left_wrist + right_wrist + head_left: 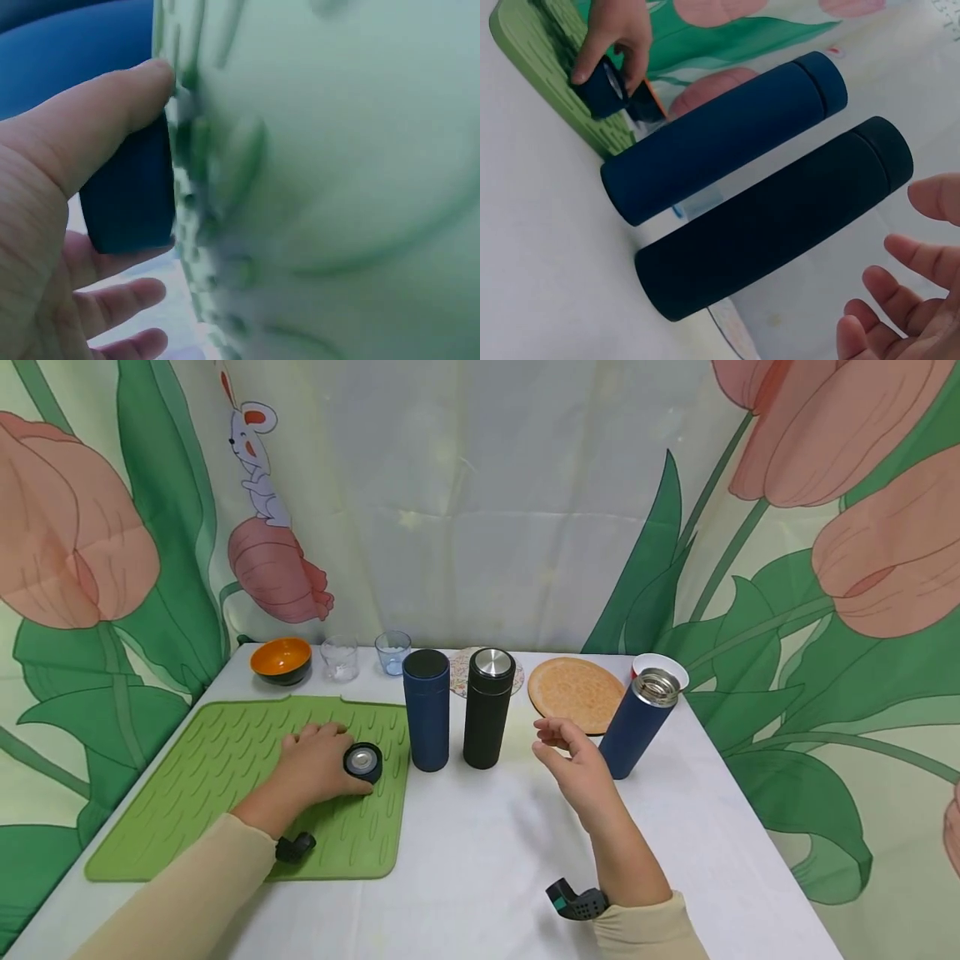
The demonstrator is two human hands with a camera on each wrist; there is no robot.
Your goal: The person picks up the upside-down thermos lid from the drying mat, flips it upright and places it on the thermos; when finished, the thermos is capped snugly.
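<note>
Over the right part of the green drying mat [225,793], my left hand [318,768] pinches a dark blue flask lid [363,762] between thumb and fingers. The lid's hollow underside faces up; the left wrist view shows its blue side [131,202] close to the mat's ridges. My right hand [583,772] hangs above the table with relaxed fingers, holding nothing. It is between a black flask [486,718] with a silver-topped lid and a lidless blue flask [636,731] with a bare steel mouth. A second blue flask [427,718], lidded, stands left of the black one.
Along the back are an orange-lined bowl [282,660], a clear glass [341,658], a bluish glass [393,653], a patterned round mat [517,677], a round tan board [573,693] and a white-and-red bowl [675,670]. A tulip-print curtain [480,510] hangs behind the table.
</note>
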